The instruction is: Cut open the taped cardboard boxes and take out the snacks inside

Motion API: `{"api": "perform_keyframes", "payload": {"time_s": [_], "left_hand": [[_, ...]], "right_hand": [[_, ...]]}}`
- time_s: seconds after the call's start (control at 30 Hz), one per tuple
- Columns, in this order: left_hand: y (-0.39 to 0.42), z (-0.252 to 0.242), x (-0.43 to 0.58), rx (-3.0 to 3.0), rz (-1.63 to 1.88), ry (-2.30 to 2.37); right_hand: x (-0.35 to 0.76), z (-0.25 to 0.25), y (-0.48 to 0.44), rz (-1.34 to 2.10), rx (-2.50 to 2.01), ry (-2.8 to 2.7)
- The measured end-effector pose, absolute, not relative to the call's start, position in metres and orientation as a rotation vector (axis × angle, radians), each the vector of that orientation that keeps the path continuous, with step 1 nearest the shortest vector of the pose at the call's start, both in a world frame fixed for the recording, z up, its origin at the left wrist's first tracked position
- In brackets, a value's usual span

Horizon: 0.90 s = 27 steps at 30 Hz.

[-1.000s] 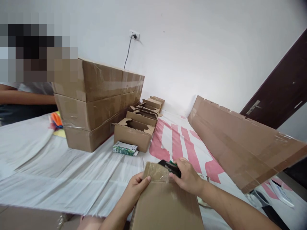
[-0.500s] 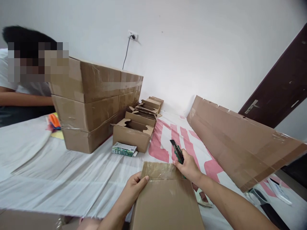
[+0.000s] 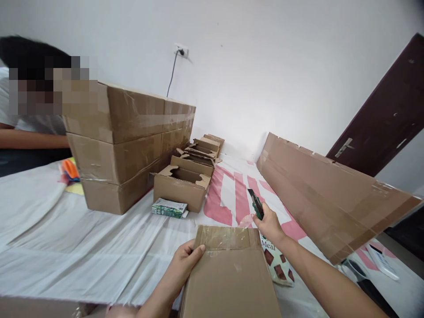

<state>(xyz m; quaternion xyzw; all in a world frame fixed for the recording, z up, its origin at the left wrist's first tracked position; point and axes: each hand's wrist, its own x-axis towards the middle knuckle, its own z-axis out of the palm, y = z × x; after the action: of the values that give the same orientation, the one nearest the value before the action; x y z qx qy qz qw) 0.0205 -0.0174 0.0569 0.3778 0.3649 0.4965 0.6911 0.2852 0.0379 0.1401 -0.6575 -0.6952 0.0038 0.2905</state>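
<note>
One taped brown box (image 3: 232, 276), left fingers (image 3: 198, 251) seemingly gripping its edge; right fingers (image 3: 264, 219) clamp green cutter (image 3: 254, 201).

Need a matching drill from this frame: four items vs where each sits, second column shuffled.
1 utility knife
2 taped box
3 green carton
4 snack bag

A lying flat in front of the open box
B gripped in the right hand
C held at its edge by the left hand
D beside the taped box, below the right wrist

Pairs: 1-B, 2-C, 3-A, 4-D
</note>
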Motion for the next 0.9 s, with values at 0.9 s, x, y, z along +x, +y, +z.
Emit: {"api": "perform_keyframes", "payload": {"time_s": [0.9], "left_hand": [[-0.02, 0.065, 0.012, 0.709, 1.068, 0.851]], "right_hand": [[0.459, 0.017, -0.189, 0.088, -1.946, -2.096]]}}
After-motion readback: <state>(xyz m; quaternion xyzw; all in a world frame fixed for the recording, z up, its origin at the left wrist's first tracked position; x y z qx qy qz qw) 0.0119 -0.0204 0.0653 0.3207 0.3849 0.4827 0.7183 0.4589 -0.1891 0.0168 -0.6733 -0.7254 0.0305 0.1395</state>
